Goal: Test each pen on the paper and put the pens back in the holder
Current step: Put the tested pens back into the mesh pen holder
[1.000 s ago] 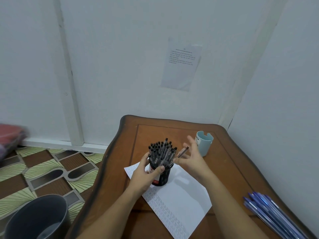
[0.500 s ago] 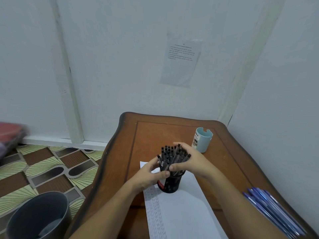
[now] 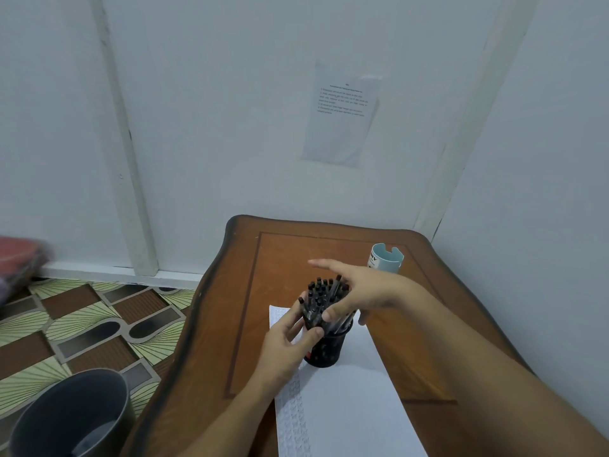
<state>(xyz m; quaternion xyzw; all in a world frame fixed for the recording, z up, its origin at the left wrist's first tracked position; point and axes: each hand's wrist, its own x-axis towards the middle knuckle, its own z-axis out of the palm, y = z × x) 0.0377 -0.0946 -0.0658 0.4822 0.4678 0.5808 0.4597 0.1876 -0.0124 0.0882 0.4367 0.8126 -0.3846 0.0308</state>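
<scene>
A black mesh pen holder [image 3: 324, 349] stands on the near-left part of a white paper sheet [image 3: 349, 410]. It is packed with several black-capped pens [image 3: 321, 291]. My left hand [image 3: 285, 341] grips the holder's left side, its thumb lying on the rim. My right hand [image 3: 361, 293] hovers over the right side of the pen bundle with its fingers stretched out towards the left. Its thumb touches the pens near the rim, and it holds no pen.
A light blue cup [image 3: 385, 258] stands at the back right of the wooden table [image 3: 230, 324], which sits in a corner between white walls. A dark grey bucket [image 3: 72, 420] is on the patterned floor to the left.
A second ago my right hand held one pen beside the holder; it then closed over the bundle. Now its fingers have spread and the pen is among the others. My left hand stays on the holder.
</scene>
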